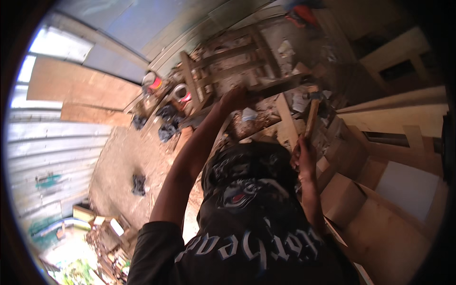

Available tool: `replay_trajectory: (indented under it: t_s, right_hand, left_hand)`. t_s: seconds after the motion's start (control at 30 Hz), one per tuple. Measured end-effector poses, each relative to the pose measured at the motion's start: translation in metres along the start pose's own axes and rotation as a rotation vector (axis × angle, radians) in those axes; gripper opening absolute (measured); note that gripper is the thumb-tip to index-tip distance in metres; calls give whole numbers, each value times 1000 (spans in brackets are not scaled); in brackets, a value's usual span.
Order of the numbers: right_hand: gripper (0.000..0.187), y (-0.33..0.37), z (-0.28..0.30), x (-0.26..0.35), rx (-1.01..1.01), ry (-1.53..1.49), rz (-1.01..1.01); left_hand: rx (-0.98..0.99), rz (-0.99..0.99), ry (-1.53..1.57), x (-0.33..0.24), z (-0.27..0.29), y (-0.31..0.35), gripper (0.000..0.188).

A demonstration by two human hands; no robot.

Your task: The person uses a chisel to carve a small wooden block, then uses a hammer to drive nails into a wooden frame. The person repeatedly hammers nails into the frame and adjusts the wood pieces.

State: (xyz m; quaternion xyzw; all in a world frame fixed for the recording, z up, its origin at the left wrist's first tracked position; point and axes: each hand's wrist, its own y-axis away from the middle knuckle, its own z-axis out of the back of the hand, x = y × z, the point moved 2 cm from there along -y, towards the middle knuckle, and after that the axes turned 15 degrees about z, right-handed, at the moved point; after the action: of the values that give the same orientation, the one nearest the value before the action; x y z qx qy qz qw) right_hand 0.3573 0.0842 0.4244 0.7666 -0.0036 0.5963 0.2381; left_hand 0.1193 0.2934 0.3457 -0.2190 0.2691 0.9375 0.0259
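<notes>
My right hand (304, 156) is closed around the lower end of a hammer (311, 118). Its wooden handle points away from me, with the metal head at the far end. Ahead of me, my left arm stretches out and my left hand (235, 98) grips a long dark wooden board (281, 87). The board runs sideways, and its right end lies close to the hammer head. My left fingers show only in part. Below the board, a paler strip of wood (286, 119) slants down beside the hammer handle.
Beyond the board lies a slatted wooden frame (227, 71) among wood scraps. Buckets (181, 92) and black plastic bags (167, 124) are on the floor to the left. Cardboard and plywood boxes (343, 199) crowd my right side. A corrugated metal wall (47, 152) stands at far left.
</notes>
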Motion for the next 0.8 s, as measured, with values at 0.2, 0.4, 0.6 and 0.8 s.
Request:
replay_trajectory:
  t_s: [0.2, 0.4, 0.6, 0.8]
  right_hand:
    - [36, -7, 69, 1, -242, 71, -36]
    - [34, -12, 108, -15, -355, 26, -55]
    - [38, -57, 113, -36, -242, 437, 329]
    - [50, -155, 90, -17, -271, 749, 275]
  left_hand:
    - [-59, 132, -136, -39, -12, -10, 63]
    - [-87, 157, -115, -41, -4, 3, 55]
    - [-18, 103, -200, -40, -6, 6, 50]
    - [-73, 37, -172, -39, -9, 15, 50]
